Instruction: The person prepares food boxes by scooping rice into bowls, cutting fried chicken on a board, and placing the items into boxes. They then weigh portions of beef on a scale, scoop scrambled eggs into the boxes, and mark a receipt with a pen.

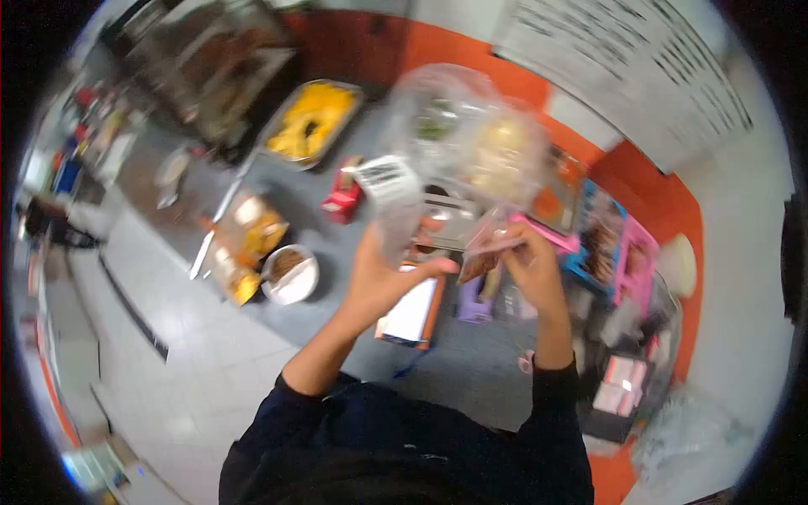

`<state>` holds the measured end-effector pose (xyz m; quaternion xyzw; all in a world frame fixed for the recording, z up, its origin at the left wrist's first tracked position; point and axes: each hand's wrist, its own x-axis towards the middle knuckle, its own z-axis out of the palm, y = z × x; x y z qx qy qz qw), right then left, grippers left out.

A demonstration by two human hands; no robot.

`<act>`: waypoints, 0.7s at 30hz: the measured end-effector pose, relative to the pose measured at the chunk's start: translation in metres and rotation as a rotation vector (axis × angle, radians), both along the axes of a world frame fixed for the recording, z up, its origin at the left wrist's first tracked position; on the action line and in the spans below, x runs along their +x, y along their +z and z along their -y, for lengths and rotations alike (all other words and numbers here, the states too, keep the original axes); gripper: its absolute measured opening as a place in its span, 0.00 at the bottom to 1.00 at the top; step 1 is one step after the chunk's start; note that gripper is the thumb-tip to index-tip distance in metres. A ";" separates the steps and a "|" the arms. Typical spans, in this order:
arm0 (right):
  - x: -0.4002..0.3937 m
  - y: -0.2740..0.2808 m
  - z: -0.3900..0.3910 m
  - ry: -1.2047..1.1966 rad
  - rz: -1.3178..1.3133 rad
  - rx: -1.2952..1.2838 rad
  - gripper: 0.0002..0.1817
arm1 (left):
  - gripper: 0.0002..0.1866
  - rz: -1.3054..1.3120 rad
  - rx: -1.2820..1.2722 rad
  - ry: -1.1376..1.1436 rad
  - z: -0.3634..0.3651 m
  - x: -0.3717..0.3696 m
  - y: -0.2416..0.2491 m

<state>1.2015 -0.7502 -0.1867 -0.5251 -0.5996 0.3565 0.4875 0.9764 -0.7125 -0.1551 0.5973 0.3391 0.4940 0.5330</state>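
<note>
My left hand (383, 273) is wrapped round a whitish clear bag with a black-and-white printed label (389, 181), held over the grey counter. Between the fingers of my right hand (534, 261) is a small clear packet (484, 252) with something brown inside. The two hands are apart, the packet's edge near my left thumb. Beneath them lies an orange-edged pad or phone with a white face (411, 310). A purple item (476, 305) sits under the small packet, and a metal object (450, 220) is partly hidden behind the hands.
Large clear bags (501, 156) stand behind the hands. A tray of yellow food (310, 124), a red box (342, 192) and a white bowl (291, 274) are to the left. Blue (596, 240) and pink (637, 263) baskets stand at the right.
</note>
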 end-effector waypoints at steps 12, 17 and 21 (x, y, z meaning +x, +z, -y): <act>-0.332 -0.056 -0.099 0.176 -0.028 0.002 0.06 | 0.22 -0.176 -0.022 0.411 -0.063 -0.320 -0.018; -0.387 -0.082 -0.140 0.012 0.127 -0.041 0.09 | 0.23 -0.282 -0.125 0.359 -0.096 -0.414 -0.016; -0.403 -0.104 -0.162 -0.064 0.313 0.002 0.12 | 0.25 -0.407 -0.187 0.223 -0.106 -0.460 -0.036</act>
